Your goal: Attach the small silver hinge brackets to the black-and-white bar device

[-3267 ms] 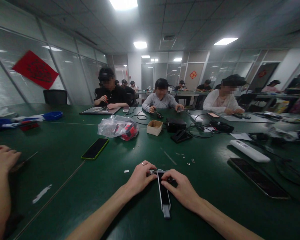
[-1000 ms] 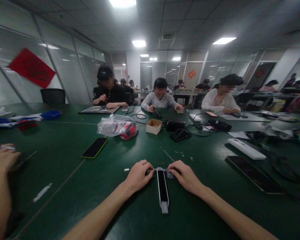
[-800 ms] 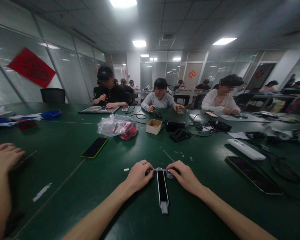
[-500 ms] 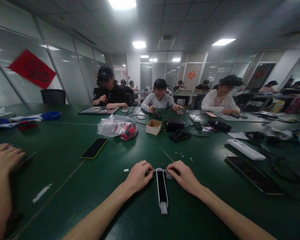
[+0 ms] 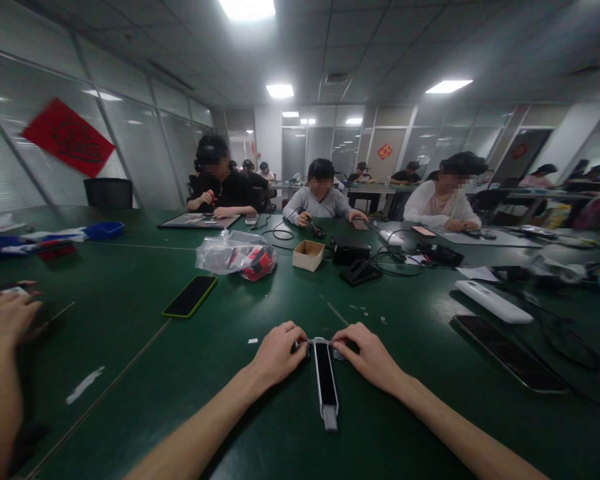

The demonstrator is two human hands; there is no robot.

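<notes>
A long, narrow device (image 5: 326,377) with a black top and a white rim lies flat on the green table, a light grey tab (image 5: 331,420) sticking out of its near end. Across its far end runs a thin greyish strip (image 5: 322,342). My left hand (image 5: 280,353) pinches the strip's left end between thumb and fingers. On the other side, my right hand (image 5: 365,350) is closed in a pinch at the right end. Under the right fingertips shows a small greyish piece (image 5: 339,355); its kind cannot be made out.
A green-edged phone (image 5: 190,297) and a plastic bag (image 5: 235,255) lie ahead on the left. Beyond my hands stands a small open box (image 5: 309,256). Rightward are a dark phone (image 5: 510,352) and a white oblong device (image 5: 493,301). A co-worker's hand (image 5: 7,310) works far left.
Both my hands stay at the far end of the device, whose near end has shifted slightly right. The co-worker's hand at far left has moved a little left.
</notes>
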